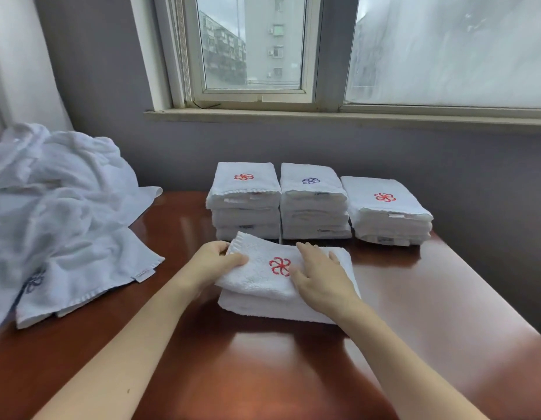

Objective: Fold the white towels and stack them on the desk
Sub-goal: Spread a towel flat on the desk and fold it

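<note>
Head view: a folded white towel [263, 280] lies on the desk [263, 374] at centre, red flower mark facing up. The left hand [216, 259] pinches the towel's 9 o'clock edge, thumb on top and fingers tucked under the upper layer. The right hand [317, 274] lies flat on the 3 o'clock half, fingers straight, pressing down and gripping nothing. Three finished stacks stand at 12 o'clock, just behind the towel: left stack [245, 207], middle stack [314, 207] and right stack [387, 213], which looks lowest. A loose pile [60, 207] of unfolded towels sits at 9 o'clock. Judgement: the last fold is being closed and smoothed; stacking is not yet done. The next move likely calls for both hands to take the bundle by its sides, keep the layers from sliding, and set it square on a stack, probably the right one.
</note>
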Available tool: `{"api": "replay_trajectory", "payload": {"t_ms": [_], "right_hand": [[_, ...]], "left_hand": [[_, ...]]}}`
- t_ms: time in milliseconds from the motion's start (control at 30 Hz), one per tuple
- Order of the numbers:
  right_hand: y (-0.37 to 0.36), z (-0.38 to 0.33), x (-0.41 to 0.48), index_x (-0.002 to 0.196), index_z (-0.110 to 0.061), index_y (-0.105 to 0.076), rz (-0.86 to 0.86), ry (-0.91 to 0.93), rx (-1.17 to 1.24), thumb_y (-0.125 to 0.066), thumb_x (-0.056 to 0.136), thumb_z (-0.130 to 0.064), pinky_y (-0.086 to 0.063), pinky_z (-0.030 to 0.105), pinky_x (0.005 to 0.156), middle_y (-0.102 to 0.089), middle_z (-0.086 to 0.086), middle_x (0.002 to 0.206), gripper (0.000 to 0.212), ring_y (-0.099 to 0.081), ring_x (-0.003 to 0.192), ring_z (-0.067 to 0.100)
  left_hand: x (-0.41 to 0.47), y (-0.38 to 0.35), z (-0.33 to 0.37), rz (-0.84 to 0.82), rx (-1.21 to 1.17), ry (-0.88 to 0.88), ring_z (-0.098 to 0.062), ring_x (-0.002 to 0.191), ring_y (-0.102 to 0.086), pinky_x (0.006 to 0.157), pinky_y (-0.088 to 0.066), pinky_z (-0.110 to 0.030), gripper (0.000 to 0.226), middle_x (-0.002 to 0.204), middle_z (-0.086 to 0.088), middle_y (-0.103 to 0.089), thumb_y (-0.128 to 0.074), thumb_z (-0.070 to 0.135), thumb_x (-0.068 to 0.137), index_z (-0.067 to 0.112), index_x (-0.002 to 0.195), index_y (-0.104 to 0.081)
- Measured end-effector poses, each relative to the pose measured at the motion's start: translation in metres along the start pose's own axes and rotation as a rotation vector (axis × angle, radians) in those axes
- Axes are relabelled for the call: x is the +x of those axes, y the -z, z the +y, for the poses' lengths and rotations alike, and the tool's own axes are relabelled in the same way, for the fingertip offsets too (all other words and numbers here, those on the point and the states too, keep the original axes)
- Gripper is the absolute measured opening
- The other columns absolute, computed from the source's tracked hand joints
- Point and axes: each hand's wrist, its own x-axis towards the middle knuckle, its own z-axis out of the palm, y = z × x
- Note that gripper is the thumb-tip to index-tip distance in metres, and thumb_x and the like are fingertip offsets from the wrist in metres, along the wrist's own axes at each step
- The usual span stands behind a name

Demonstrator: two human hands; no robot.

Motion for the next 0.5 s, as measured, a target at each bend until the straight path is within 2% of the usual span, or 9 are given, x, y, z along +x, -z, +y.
{"api": "replay_trajectory", "payload": {"t_ms": [67,133,200,267,333,400,500], "right_hand": [[-0.003,0.004,0.001,0.152,-0.017,-0.025,-0.01,-0.003,-0.093,-0.032,0.104,-0.041,0.001,0.038,0.122,-0.025,0.002,0.16,0.054,-0.01,0.151,0.017],[-0.006,0.007,0.0,0.154,-0.021,-0.021,-0.035,-0.028,-0.175,-0.025,0.103,-0.047,0.007,0.04,0.122,-0.014,0.003,0.164,0.057,-0.002,0.152,0.019],[-0.01,0.008,0.001,0.155,-0.027,-0.015,-0.055,-0.062,-0.25,-0.019,0.101,-0.052,0.014,0.048,0.118,-0.005,0.002,0.165,0.06,0.006,0.152,0.023],[-0.012,0.009,0.002,0.155,-0.031,-0.013,-0.068,-0.087,-0.288,-0.018,0.1,-0.055,0.017,0.055,0.114,-0.002,0.001,0.166,0.061,0.009,0.151,0.028],[-0.013,0.009,0.003,0.155,-0.033,-0.011,-0.085,-0.092,-0.292,-0.018,0.098,-0.058,0.014,0.058,0.115,-0.001,0.0,0.166,0.063,0.008,0.151,0.029],[-0.01,0.012,0.004,0.156,-0.034,-0.009,-0.114,-0.085,-0.294,-0.018,0.096,-0.061,0.007,0.055,0.118,-0.001,-0.001,0.166,0.066,0.005,0.152,0.027],[-0.003,0.022,0.003,0.156,-0.036,-0.01,-0.129,-0.073,-0.285,-0.02,0.093,-0.069,0.001,0.046,0.121,-0.003,-0.002,0.166,0.072,0.001,0.152,0.019]], "left_hand": [[0.0,-0.001,-0.005,0.005,0.034,-0.009,-0.007,0.071,-0.072,0.057,-0.052,-0.019,0.024,0.092,-0.003,-0.076,-0.078,0.021,0.081,0.014,0.102,-0.068],[0.001,0.0,-0.007,0.051,0.236,-0.052,-0.007,0.075,-0.07,0.067,-0.055,-0.026,0.036,0.093,0.003,-0.073,-0.081,0.035,0.077,0.021,0.106,-0.063],[0.0,0.001,-0.005,0.131,0.479,-0.113,-0.009,0.091,-0.064,0.077,-0.052,-0.033,0.055,0.106,0.009,-0.063,-0.077,0.047,0.075,0.033,0.121,-0.05],[0.0,-0.004,0.0,0.215,0.698,-0.242,-0.015,0.111,-0.054,0.087,-0.047,-0.034,0.073,0.123,0.007,-0.05,-0.072,0.044,0.08,0.038,0.143,-0.038],[0.0,-0.015,0.01,0.245,0.856,-0.432,-0.017,0.123,-0.045,0.097,-0.041,-0.034,0.063,0.129,0.006,-0.046,-0.065,0.034,0.086,0.039,0.145,-0.04],[0.002,-0.031,0.018,0.173,0.921,-0.58,-0.013,0.126,-0.044,0.105,-0.036,-0.033,0.045,0.13,0.011,-0.051,-0.056,0.031,0.094,0.038,0.138,-0.051],[0.008,-0.05,0.018,0.004,0.968,-0.586,-0.012,0.138,-0.037,0.118,-0.021,-0.034,0.039,0.142,0.012,-0.049,-0.041,0.036,0.103,0.033,0.141,-0.05]]}}
